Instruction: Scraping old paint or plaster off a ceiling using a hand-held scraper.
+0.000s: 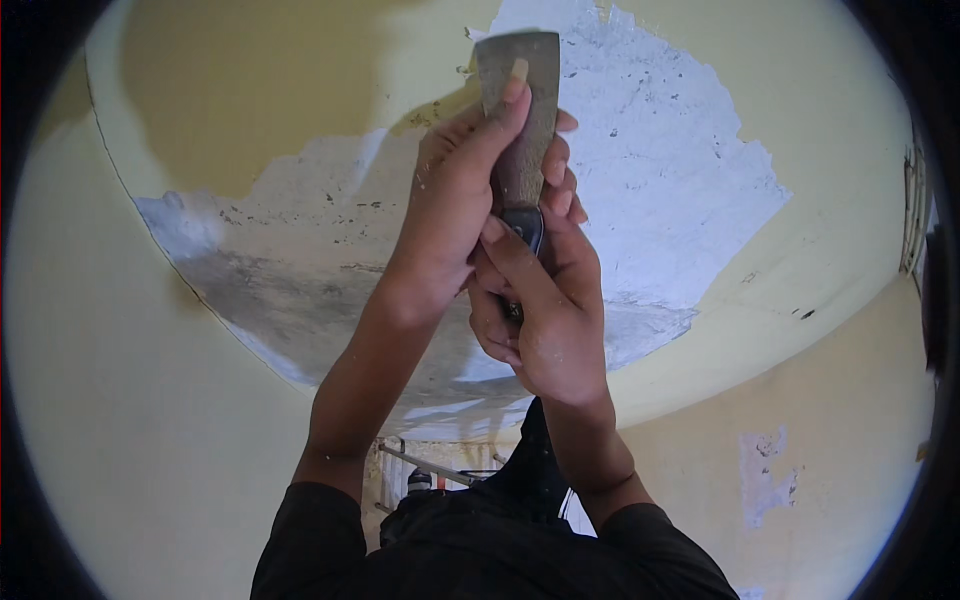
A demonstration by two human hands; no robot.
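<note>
A putty knife (527, 165) with a worn, dull metal blade and a black handle is held upright before me, blade up. My left hand (454, 187) wraps the blade, its thumb flat on the face and its fingertips showing past the right edge. Around the black handle (525, 220) closes my right hand (564, 315), which hides most of it. Behind both hands is a pale yellow wall (810, 135) with a large bare patch (645, 150), whitish at the right and grey and stained lower left. Ragged paint edges border it. The blade's contact with the wall cannot be told.
A dark crack (176, 266) runs down the wall at the left. Below, past my dark clothing (480, 547), parts of a metal ladder (427, 463) show. Cables or thin pipes (912, 210) hang at the right edge. A smaller peeled patch (765, 476) marks the lower right wall.
</note>
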